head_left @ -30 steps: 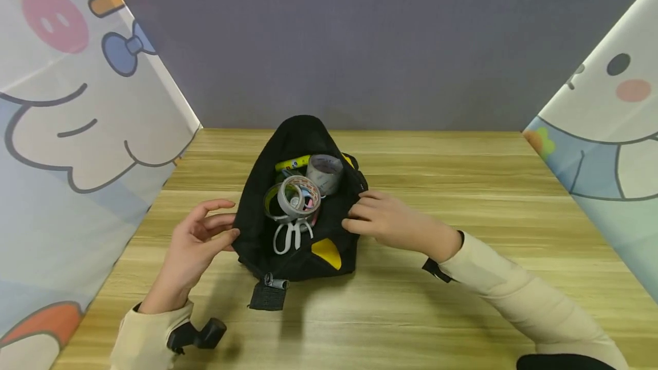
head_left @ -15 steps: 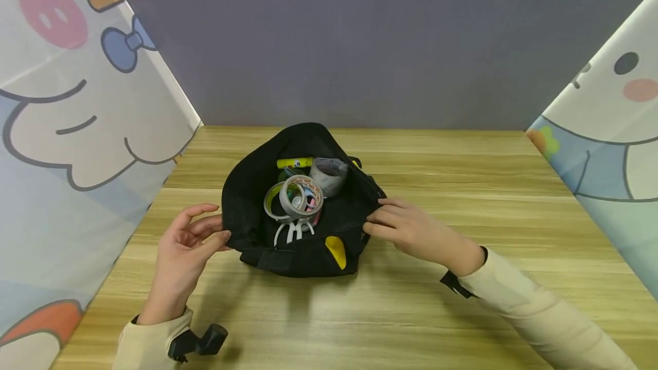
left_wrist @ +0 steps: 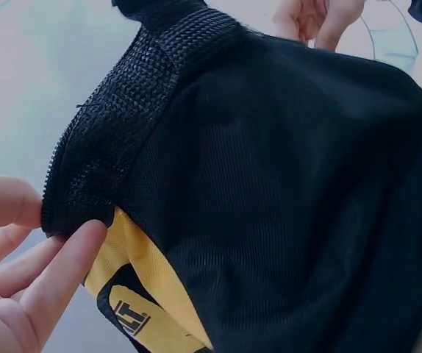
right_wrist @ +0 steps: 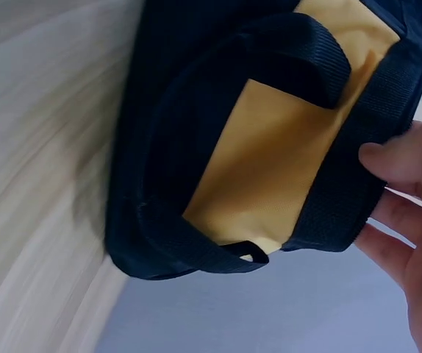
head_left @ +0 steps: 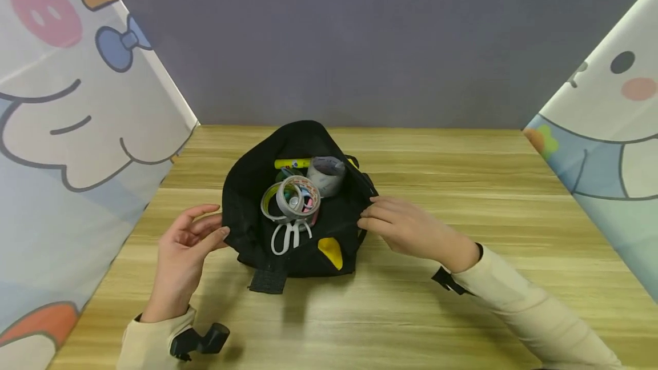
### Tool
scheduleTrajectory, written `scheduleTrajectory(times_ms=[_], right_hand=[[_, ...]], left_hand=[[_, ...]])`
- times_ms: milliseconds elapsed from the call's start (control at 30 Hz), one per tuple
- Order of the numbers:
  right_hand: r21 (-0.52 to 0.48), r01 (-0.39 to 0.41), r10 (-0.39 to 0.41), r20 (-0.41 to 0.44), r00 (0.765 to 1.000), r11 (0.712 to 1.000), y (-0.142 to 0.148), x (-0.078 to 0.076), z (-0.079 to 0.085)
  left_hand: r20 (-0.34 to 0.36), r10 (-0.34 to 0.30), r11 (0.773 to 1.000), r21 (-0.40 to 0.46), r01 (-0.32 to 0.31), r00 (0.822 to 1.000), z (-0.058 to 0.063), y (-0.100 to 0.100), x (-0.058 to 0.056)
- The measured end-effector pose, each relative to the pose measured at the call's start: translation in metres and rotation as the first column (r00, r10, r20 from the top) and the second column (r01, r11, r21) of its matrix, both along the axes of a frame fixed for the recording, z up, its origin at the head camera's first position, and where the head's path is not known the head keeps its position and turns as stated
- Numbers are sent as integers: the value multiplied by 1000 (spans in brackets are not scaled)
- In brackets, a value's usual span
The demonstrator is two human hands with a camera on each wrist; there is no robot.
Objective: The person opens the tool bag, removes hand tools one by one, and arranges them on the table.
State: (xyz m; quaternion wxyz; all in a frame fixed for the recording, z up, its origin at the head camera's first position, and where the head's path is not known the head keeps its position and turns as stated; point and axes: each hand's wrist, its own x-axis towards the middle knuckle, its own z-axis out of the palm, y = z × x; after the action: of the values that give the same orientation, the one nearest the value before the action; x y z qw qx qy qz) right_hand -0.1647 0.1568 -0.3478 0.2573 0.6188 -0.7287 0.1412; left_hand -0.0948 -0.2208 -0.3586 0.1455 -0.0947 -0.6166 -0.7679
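Your left hand (head_left: 185,244) is at the left edge of the black bag (head_left: 247,216). Its fingers are mostly straight, and the thumb and fingertips (left_wrist: 71,257) touch the bag's rim. It does not grip the rim hard; the left wrist view shows the fingers just resting on the mesh edge.

Your right hand (head_left: 406,227) is at the right edge of the bag. Its fingers are bent and pinch the rim there. In the right wrist view the fingers (right_wrist: 402,158) lie on the black strap, next to a yellow panel (right_wrist: 284,147).

The bag sits in the middle of the wooden surface (head_left: 462,187), between your two hands, and its mouth is wide open. Inside you can see rolls of tape (head_left: 297,197), white scissors (head_left: 288,236), a yellow pen (head_left: 292,163) and a grey roll (head_left: 326,173). A black flap (head_left: 267,281) hangs from the front of the bag onto the surface.

Cartoon screens (head_left: 67,130) stand on both sides. A grey wall (head_left: 360,44) is behind.
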Motion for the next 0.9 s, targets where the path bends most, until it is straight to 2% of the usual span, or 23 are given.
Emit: scheduleTrajectory(times_ms=[233, 500, 900], right_hand=[[-53, -15, 16, 34, 999, 999, -9, -3, 3], [-69, -37, 40, 36, 999, 997, -14, -5, 8], [-171, -87, 107, 111, 988, 981, -35, -20, 41]], left_hand=[[14, -75, 996, 39, 75, 997, -3, -1, -2], [10, -92, 995, 33, 92, 996, -3, -1, -3], [2, -122, 992, 33, 122, 993, -3, 1, -4]])
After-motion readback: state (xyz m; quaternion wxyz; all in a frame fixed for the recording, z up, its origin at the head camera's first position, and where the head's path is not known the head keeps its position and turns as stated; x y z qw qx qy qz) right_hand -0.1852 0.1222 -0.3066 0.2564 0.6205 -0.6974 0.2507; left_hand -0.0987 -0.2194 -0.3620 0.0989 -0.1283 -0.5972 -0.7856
